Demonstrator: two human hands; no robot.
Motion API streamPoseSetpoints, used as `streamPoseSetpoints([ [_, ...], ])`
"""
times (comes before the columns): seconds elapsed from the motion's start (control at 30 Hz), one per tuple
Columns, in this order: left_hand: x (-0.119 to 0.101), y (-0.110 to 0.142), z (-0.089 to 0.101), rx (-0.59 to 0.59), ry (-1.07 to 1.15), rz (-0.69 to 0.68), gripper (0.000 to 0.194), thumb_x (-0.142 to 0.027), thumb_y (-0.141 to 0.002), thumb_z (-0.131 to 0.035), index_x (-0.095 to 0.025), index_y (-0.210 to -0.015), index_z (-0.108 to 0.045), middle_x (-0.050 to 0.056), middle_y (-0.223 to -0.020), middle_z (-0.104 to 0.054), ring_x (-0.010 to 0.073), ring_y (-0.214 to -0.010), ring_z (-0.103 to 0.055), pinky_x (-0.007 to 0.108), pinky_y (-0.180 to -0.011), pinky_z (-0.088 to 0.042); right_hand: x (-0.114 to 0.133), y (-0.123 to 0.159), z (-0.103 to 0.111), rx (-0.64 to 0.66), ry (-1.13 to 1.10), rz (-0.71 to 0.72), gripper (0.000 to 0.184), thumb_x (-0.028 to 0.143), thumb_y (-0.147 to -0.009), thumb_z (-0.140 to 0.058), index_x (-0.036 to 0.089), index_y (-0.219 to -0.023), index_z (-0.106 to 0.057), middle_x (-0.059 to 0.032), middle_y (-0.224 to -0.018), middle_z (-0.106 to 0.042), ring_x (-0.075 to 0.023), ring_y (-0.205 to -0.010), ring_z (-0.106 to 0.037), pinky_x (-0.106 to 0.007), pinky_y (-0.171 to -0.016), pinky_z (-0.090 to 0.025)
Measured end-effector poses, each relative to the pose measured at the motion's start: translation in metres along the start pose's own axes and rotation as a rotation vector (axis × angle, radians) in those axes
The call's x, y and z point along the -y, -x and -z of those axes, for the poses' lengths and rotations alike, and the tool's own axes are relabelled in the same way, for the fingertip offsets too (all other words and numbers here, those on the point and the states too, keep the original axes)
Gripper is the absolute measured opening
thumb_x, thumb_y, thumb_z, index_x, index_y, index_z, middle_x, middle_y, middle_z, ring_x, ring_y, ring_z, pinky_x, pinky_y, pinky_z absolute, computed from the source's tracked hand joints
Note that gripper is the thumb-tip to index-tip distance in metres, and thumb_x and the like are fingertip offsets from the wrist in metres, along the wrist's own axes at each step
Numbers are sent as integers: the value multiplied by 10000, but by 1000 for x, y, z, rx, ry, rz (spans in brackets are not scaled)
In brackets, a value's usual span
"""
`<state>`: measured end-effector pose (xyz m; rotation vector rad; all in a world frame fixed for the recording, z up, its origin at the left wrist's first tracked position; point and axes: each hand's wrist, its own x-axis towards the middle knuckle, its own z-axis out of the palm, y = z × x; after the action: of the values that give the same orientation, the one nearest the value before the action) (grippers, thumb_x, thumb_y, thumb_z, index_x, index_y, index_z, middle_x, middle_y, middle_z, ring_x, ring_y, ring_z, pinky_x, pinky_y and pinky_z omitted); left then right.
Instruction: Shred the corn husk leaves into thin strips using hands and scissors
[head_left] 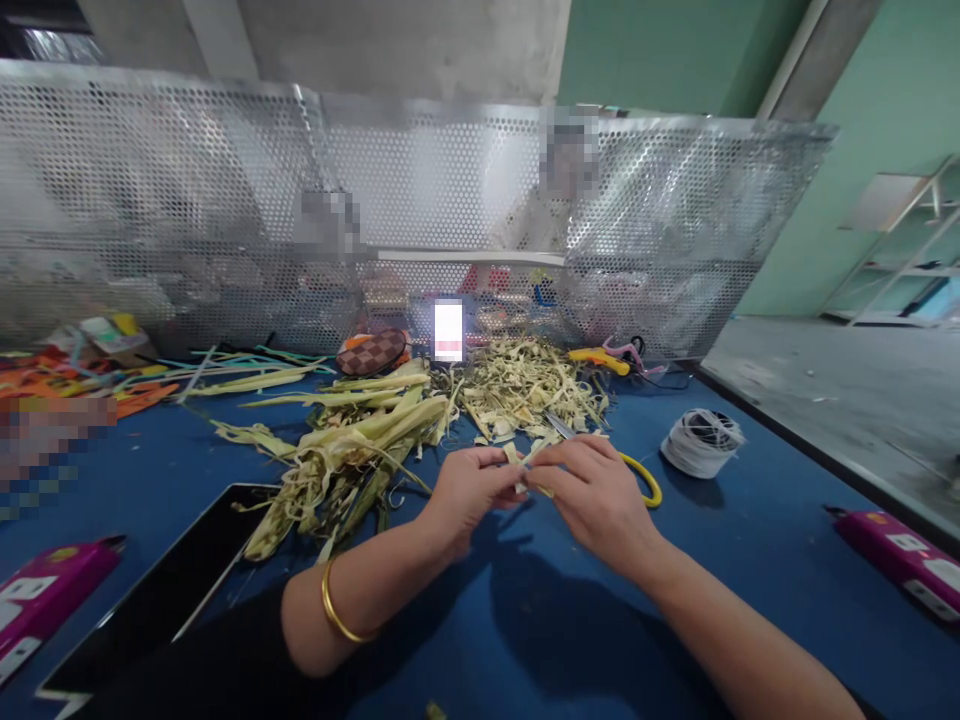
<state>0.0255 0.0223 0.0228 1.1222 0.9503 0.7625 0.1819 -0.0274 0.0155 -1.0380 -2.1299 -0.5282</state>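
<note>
Over the front middle of the blue table, my left hand [466, 495] and my right hand [604, 497] meet, with fingertips pinched on a small pale strip of dried husk [513, 456]. Part of the strip is hidden by the fingers. Just behind and beside my right hand lies a pair of scissors [651, 484]; its yellow handle loop and a bit of blade show. Left of my hands is a heap of long greenish husks [390, 420]. Beyond them spreads a pile of short husk scraps [529, 385].
A white string spool [701, 445] stands right. Purple devices [900, 555] lie at both sides, and a dark tablet [161, 575] at left. A lit screen [448, 332], checkered pouch [373, 352] and yellow tool [600, 360] sit before the perforated metal screen [442, 170]. Another person's arm [52, 435] is at far left.
</note>
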Motion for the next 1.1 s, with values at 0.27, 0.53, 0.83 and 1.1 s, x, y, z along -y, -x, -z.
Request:
streamPoseSetpoints([
  [0.27,-2,2,1,131,-90,-59,131,-235,-588,-697,-129,-664,-686,8,-571,-635,105,-550,-572,206,-567,-457,-3,-1,-1,154,-196,-343,157,174,-917,-412,210,-805,-517,-35,-830,-662,-182,-812,-596,-330,-793,-397],
  [0.53,-2,3,3,212,-215,-74,140,-262,-681,-654,-152,-746,-711,12,-616,-650,106,-574,-582,199,-567,-438,-4,2,-5,250,-306,-672,213,286,-860,-452,233,-656,-424,28,-551,-477,-146,-518,-429,-247,-504,-289],
  [0.83,10,4,-5,-4,-54,-20,264,-186,-645,-721,-131,-904,-710,27,-679,-698,129,-592,-645,218,-595,-474,2,5,-20,145,-701,-972,256,355,-803,-528,214,-605,-449,58,-504,-463,-107,-432,-440,-236,-455,-344],
  [1.1,5,-4,0,-176,41,36,329,-147,-651,-735,-93,-967,-659,36,-643,-683,101,-493,-613,210,-550,-476,3,0,-13,9,-847,-1035,191,342,-693,-654,205,-767,-543,58,-557,-526,-120,-497,-491,-241,-492,-397],
])
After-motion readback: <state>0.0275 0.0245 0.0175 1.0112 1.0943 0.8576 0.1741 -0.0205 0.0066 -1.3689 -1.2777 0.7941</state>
